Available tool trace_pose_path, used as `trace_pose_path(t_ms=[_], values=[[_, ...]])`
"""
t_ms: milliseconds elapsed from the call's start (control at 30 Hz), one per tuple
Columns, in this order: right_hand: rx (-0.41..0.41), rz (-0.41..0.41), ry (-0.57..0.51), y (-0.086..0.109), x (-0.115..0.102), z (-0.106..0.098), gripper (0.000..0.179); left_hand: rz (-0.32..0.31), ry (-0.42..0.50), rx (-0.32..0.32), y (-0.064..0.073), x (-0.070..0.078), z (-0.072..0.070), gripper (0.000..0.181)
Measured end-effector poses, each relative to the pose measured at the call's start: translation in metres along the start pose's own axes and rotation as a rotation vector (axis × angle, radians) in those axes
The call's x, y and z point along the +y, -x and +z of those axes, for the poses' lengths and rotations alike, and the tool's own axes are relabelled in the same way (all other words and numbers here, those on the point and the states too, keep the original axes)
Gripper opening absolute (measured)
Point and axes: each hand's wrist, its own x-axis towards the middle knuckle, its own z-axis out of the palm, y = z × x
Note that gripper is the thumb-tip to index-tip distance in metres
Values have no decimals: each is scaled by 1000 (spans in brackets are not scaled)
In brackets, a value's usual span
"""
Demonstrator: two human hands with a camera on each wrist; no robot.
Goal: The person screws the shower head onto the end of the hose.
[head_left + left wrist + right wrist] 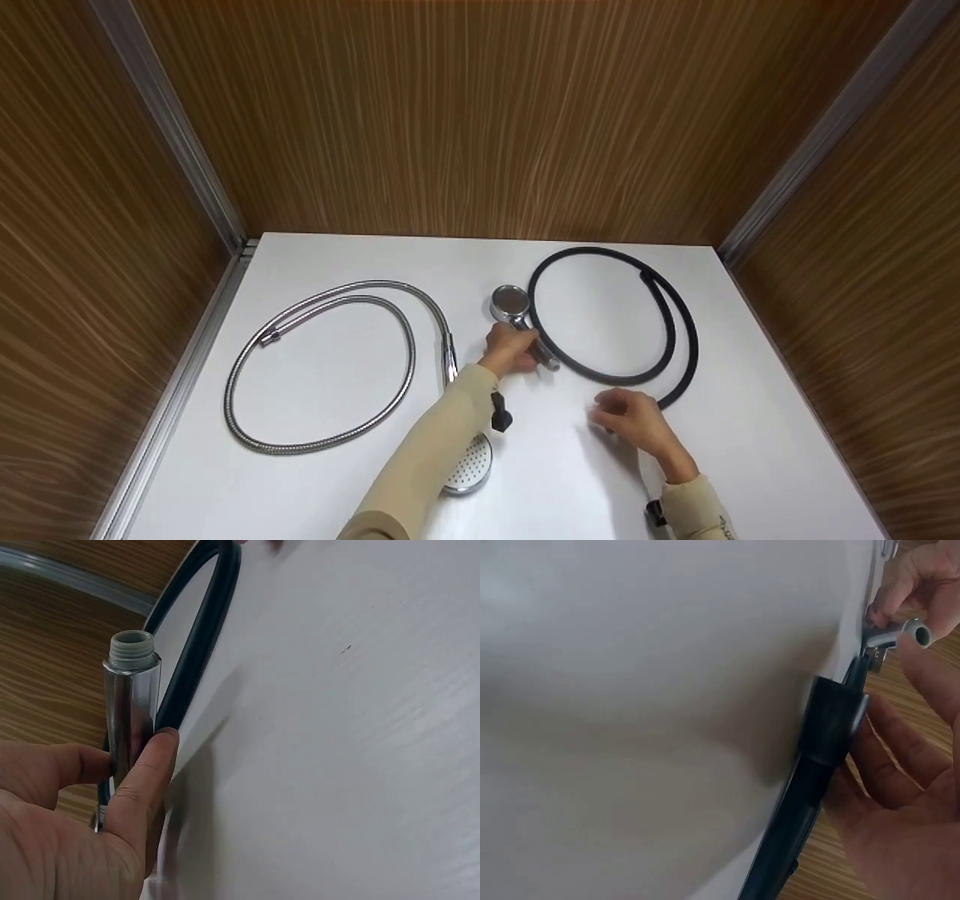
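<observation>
On the left of the white table (pixel 322 375), a silver hose (pixel 292 450) is looped. Near the middle, a shower head (pixel 471 466) is partly covered by the left sleeve (pixel 420 450); farther off, a smaller shower head (pixel 510 301) is pinched by its handle in the left hand (pixel 511 350). At right, a black hose (pixel 615 379) is looped, its near end beside the right hand (pixel 634 420), whose thumb and fingers are parted; whether it is touched cannot be told

From above, the head camera faces forward and down across the white tabletop (pixel 540 480). Close up, the wrist cameras look past the left hand (pixel 64 836) and right hand (pixel 900 817), sharing the shower handle (pixel 133 705) and black hose (pixel 196 652).
</observation>
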Motion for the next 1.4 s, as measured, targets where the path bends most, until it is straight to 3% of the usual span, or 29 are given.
trace_pose_path(t_ms=[300, 600, 900, 1067, 1200, 1400], values=[[-107, -107, 141, 5, 4, -11, 41, -17, 105, 1, 1, -1, -5, 8], [-177, -81, 207, 12, 4, -21, 43, -36, 111, -8, 0, -3, -4, 9], [-26, -244, 327, 16, 11, -18, 24, -43, 139, 1, 2, 0, -3, 11], [24, -208, 324, 14, 12, -13, 20, -68, 170, 3, -1, 2, -4, 10], [26, -168, 307, 11, 11, -11, 18, -78, 214, -6, -4, -2, -1, 21], [95, -215, 253, 5, 10, -6, 18, -63, 318, -70, -6, -6, 2, 14]])
